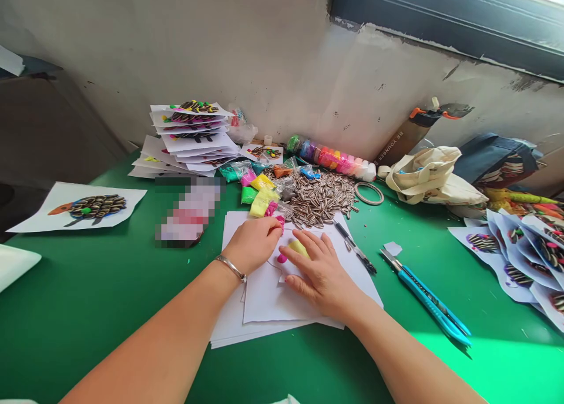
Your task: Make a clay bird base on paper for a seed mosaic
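Both my hands rest on a stack of white paper sheets (pixel 264 301) on the green table (pixel 110 286). My left hand (pixel 253 243), with a metal bangle on the wrist, is closed and pinches a pink lump of clay (pixel 281 258) against the top sheet. My right hand (pixel 319 269) lies flat with fingers stretched out, pressing a yellow piece of clay (pixel 298 248) onto the paper. A faint outline is drawn on the sheet between the hands.
A pile of striped sunflower seeds (pixel 321 198) and small bags of coloured clay (pixel 259 195) lie just beyond the paper. A black pen (pixel 355 248), blue utility knife (pixel 429 301), tape ring (pixel 369 193), cloth bag (pixel 429 178) and stacks of finished seed pictures (pixel 194 137) surround them.
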Demonstrator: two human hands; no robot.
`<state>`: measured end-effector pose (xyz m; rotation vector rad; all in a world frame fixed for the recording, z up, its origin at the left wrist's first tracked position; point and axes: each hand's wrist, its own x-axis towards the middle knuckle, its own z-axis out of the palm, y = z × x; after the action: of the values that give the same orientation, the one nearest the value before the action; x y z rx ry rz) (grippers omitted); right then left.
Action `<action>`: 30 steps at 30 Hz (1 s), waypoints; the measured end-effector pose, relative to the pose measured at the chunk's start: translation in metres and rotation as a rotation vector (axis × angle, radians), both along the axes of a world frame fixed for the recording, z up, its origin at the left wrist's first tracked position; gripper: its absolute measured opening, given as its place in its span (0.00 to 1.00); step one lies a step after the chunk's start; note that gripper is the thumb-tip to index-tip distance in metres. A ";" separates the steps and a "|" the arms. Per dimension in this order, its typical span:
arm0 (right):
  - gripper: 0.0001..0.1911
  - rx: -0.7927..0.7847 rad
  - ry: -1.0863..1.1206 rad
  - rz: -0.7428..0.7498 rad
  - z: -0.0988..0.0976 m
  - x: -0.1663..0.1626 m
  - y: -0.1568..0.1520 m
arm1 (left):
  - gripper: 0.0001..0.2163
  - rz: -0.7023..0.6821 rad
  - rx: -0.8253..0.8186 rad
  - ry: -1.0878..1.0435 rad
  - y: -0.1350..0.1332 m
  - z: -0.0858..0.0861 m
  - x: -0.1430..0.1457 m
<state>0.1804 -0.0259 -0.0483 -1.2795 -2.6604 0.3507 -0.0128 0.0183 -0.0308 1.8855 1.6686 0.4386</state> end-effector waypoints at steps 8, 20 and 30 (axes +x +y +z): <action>0.23 0.036 0.009 0.043 0.001 0.000 -0.002 | 0.12 -0.001 0.006 -0.004 -0.001 0.003 0.000; 0.20 -0.018 0.061 -0.020 0.004 0.002 0.000 | 0.12 -0.003 0.006 0.011 -0.001 0.002 0.000; 0.18 0.044 0.072 -0.020 0.003 0.004 -0.001 | 0.12 -0.010 0.017 0.014 -0.001 0.002 0.000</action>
<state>0.1847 -0.0270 -0.0451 -1.2552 -2.5795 0.3273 -0.0123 0.0178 -0.0286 1.9124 1.6691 0.4379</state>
